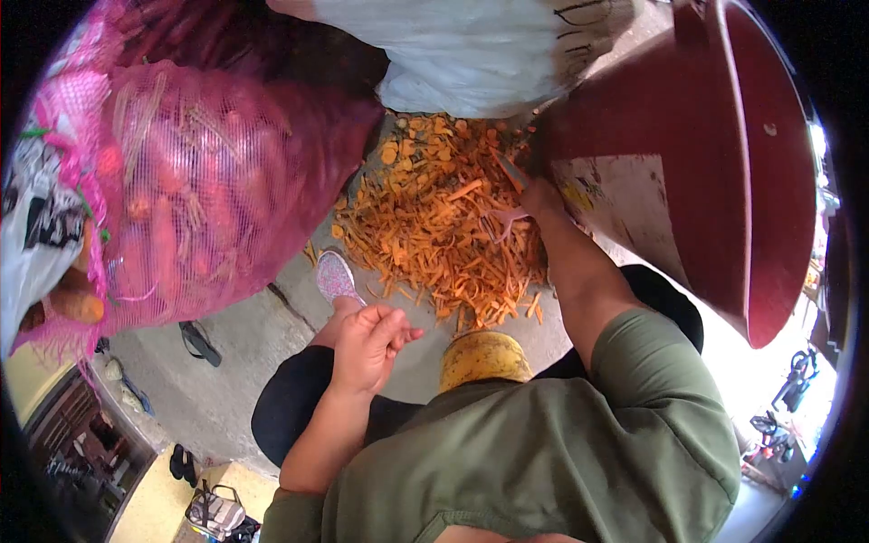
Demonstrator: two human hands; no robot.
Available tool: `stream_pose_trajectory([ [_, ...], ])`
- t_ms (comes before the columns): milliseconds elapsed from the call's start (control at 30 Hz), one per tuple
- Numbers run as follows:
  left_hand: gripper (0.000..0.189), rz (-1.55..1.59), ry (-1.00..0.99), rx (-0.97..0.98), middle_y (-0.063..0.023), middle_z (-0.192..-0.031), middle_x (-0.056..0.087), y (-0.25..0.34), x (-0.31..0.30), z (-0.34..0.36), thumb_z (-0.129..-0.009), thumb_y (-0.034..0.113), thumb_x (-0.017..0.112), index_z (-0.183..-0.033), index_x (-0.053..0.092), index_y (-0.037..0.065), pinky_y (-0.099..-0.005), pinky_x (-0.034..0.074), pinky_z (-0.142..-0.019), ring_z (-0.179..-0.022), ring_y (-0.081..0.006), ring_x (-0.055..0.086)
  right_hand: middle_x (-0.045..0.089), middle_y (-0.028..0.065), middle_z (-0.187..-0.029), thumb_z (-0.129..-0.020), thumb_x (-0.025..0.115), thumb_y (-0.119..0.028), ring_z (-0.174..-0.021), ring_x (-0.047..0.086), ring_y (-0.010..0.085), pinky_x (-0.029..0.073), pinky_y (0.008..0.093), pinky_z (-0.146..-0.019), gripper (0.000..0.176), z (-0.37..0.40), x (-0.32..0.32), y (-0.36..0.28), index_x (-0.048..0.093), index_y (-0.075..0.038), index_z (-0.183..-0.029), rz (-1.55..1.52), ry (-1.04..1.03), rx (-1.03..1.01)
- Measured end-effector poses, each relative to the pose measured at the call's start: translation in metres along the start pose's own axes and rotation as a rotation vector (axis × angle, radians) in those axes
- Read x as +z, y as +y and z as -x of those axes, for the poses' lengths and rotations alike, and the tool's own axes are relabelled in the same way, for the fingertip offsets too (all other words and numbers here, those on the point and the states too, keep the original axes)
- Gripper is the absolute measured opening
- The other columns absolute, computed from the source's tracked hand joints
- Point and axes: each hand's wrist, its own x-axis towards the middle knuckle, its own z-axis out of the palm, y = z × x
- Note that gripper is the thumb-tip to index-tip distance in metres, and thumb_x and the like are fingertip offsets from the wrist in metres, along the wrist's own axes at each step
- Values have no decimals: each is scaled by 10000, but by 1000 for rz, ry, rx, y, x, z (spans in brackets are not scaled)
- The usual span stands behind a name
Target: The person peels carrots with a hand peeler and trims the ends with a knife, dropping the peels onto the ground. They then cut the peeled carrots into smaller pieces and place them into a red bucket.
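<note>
My left hand (369, 344) is above my left knee, its fingers curled in, with nothing visible in it. My right hand (540, 197) is closed around a knife (513, 172), whose grey blade points up and left over the pile. Beneath it, orange peelings and cut pieces (434, 226) lie heaped on the concrete floor between my feet. The large dark red tub (647, 118) leans right beside my right hand.
A pink mesh sack (208, 190) full of carrots fills the left side. At the top stands a white sack (480, 54). A yellow container (484, 357) is between my legs. A dark sandal (200, 344) lies on the floor at left.
</note>
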Motion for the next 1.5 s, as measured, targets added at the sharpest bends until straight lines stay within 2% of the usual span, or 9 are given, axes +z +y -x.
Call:
stream_pose_trajectory([
  [400, 180, -26, 90, -173, -63, -902, 538, 3, 7, -11, -834, 108, 490, -999, 509, 38, -335, 449, -761, -757, -146, 534, 598, 40, -816, -814, 507, -307, -882, 541, 187, 439, 352, -696, 228, -60, 46, 19, 627, -120, -864, 290, 36, -255],
  [533, 143, -34, 100, -173, -56, -842, 541, 0, 11, -7, -840, 135, 489, -943, 513, 40, -344, 447, -740, -726, -137, 528, 568, 43, -689, -803, 518, -359, -648, 544, 161, 439, 317, -575, 245, -11, 49, -2, 635, -144, -815, -912, -69, 101],
  [633, 116, -1, 30, -179, -54, -799, 541, -10, -7, -10, -839, 134, 492, -915, 515, 49, -342, 447, -729, -706, -132, 524, 518, 33, -584, -756, 571, -371, -465, 454, 132, 372, 278, -440, 254, 30, 45, -10, 612, -127, -812, -1420, -430, -149],
  [900, 312, -52, 252, -66, -54, -953, 552, -8, 34, -11, -855, 293, 465, -1066, 471, 64, -334, 444, -717, -851, -153, 534, 373, 13, -433, -705, 610, -365, -338, 300, 114, 240, 254, -340, 304, 210, -52, -73, 458, -111, -640, -1435, -878, -549],
  [1000, 381, 122, -64, 8, -65, -946, 540, -10, 47, -3, -857, 358, 448, -1039, 475, 24, -313, 432, -746, -850, -161, 529, 454, 35, -485, -682, 646, -310, -392, 410, 126, 342, 254, -400, 258, 261, -62, -74, 523, -86, -643, -1313, -980, -575],
  [1133, 341, -42, -51, 97, -89, -906, 554, -1, 65, 24, -860, 326, 459, -1001, 472, 15, -307, 461, -690, -800, -182, 556, 607, 51, -720, -718, 640, -284, -616, 548, 132, 437, 254, -589, 329, 322, -105, -63, 620, 6, -872, -1077, -458, -633],
  [1167, 325, -119, -75, 125, -106, -888, 561, 3, 69, 30, -868, 290, 453, -1021, 454, 3, -309, 475, -667, -765, -201, 571, 482, 7, -529, -706, 654, -252, -418, 440, 94, 346, 231, -377, 289, 330, -114, -59, 580, 5, -814, -1250, -258, -664],
  [1367, 288, -33, -182, 106, -126, -912, 576, 19, 63, 36, -877, 220, 429, -1051, 452, -9, -315, 475, -739, -811, -223, 585, 549, 20, -636, -783, 578, -263, -491, 481, 92, 380, 216, -448, 247, 286, -145, -55, 607, -18, -794, -1585, -15, -572],
  [1500, 312, 82, -280, 0, -104, -907, 578, 9, 59, 22, -863, 276, 449, -1020, 492, 10, -309, 478, -731, -825, -207, 582, 533, 39, -603, -732, 623, -220, -461, 459, 111, 366, 247, -433, 219, 262, -139, -59, 600, -5, -766, -1198, 192, -616],
])
